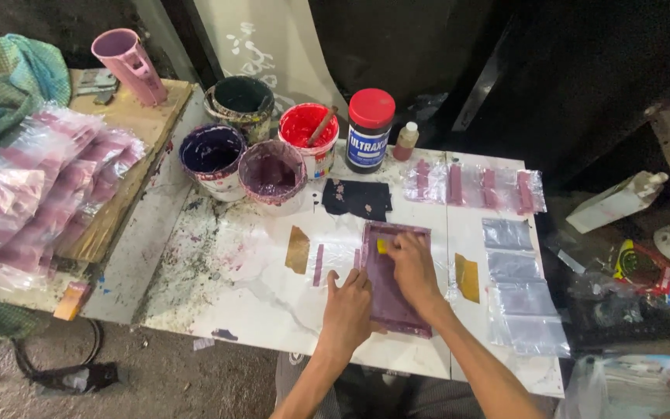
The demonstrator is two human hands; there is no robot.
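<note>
The left hand point(348, 308) lies flat, fingers spread, on the near left edge of the purple-stained printing frame point(394, 278), pressing it onto the white table point(234, 287). The right hand point(412, 268) rests inside the frame and is closed on a small yellow piece point(382, 246) (possibly a squeegee; the view is too small to confirm). The frame lies at the table's centre, over a clear plastic bag point(335, 257) with a purple stripe. Brown tape patches point(298, 250) sit to the left and right of the frame.

To the right, blank clear bags point(517, 291) lie in a column. Farther back, printed bags point(474, 186) with purple stripes lie in a row, beside a dark cloth point(357, 199).

At the far edge stand four open ink tubs: purple point(271, 172), dark blue point(212, 157), red point(307, 133) and dark green point(242, 102). A red-lidded jar point(369, 130) and a small bottle point(406, 141) stand beside them. A stack of bagged purple items point(40, 194) occupies the left side.
</note>
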